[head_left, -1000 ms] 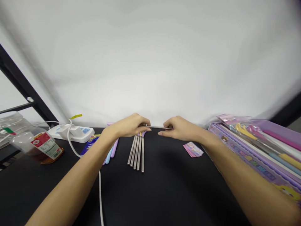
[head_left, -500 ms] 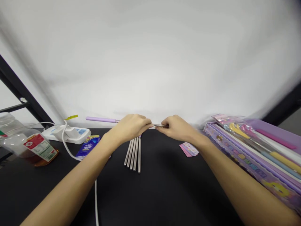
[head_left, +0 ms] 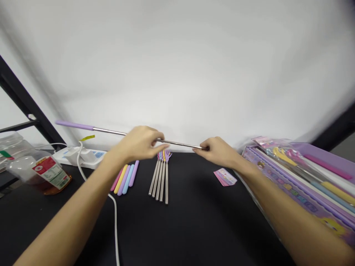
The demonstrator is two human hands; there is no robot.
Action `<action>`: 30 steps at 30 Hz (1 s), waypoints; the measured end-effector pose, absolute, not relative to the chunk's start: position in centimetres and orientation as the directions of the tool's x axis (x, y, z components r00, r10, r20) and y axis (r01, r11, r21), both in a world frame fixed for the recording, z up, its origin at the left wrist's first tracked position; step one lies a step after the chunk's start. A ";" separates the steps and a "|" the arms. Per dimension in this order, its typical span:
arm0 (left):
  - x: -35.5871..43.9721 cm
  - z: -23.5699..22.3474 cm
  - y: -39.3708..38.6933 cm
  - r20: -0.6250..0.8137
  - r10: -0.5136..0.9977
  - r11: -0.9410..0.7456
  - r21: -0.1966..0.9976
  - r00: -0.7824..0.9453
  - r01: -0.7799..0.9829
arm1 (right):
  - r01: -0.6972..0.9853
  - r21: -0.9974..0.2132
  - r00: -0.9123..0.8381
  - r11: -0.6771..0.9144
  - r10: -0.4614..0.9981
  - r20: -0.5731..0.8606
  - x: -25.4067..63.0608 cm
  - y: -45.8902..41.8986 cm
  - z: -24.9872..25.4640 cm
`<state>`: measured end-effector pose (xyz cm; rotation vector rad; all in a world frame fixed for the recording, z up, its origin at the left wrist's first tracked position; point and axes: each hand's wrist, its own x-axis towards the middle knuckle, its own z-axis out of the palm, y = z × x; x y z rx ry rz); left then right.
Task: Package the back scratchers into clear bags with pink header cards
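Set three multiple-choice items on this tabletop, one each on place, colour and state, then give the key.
1. Where do the pastel-coloured sticks lie?
A) On the pink cards
B) Left of the slim steel rods
C) Inside the purple case

2. What colour is the far end of the long thin steel rod?
A) Lilac
B) Yellow
C) Black

3. What state is that rod in?
A) Flat on the table
B) Standing upright
C) Raised, held out sideways

1 B: they lie just left of the row.
2 A: its lilac end shows.
3 C: the left hand and right hand hold it.
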<state>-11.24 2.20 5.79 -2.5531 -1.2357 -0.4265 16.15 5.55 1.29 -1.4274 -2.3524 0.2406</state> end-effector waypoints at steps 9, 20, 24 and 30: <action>-11.5 5.4 3.0 0.427 0.685 -0.594 -0.140 0.590 0.792 | 0.836 -0.299 -0.388 0.460 0.881 0.272 18.5 6.6 0.9; -12.0 5.9 2.2 0.516 0.713 -0.424 -0.220 0.474 0.878 | 0.880 -0.220 -0.359 0.421 0.893 0.273 19.1 6.8 0.6; -13.5 6.1 2.5 0.520 0.734 -0.413 -0.168 0.436 0.895 | 0.955 -0.016 -0.284 0.295 0.930 0.233 20.9 7.2 1.3; -12.1 5.4 2.2 0.537 0.721 -0.448 -0.120 0.438 0.886 | 0.930 -0.203 -0.275 0.307 0.946 0.172 19.9 7.0 0.9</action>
